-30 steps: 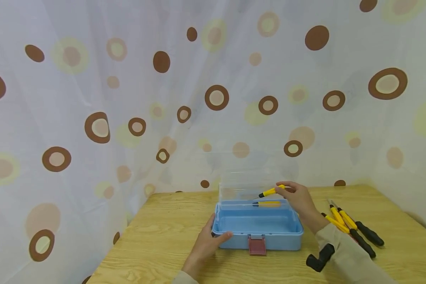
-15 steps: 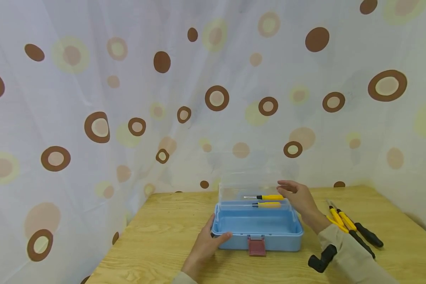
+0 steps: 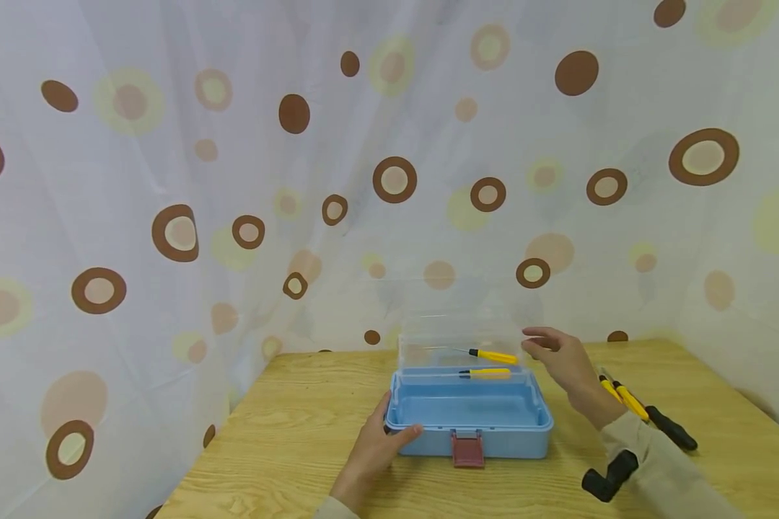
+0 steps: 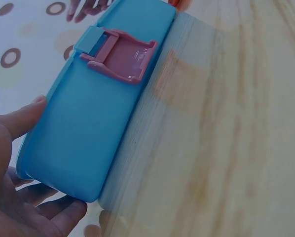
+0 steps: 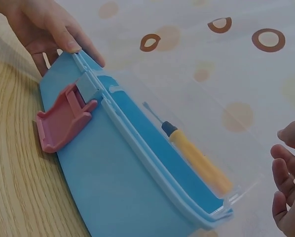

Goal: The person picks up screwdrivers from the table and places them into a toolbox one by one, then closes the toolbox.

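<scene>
Two yellow-handled screwdrivers lie in the raised clear lid of a blue box. The left hand grips the box's left end; the right hand, empty, fingers loosely bent, hovers near the lid.

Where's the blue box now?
In the head view, the blue box sits on the wooden table, low and right of centre, with the left hand gripping its left end and the right hand near its back right corner.
</scene>
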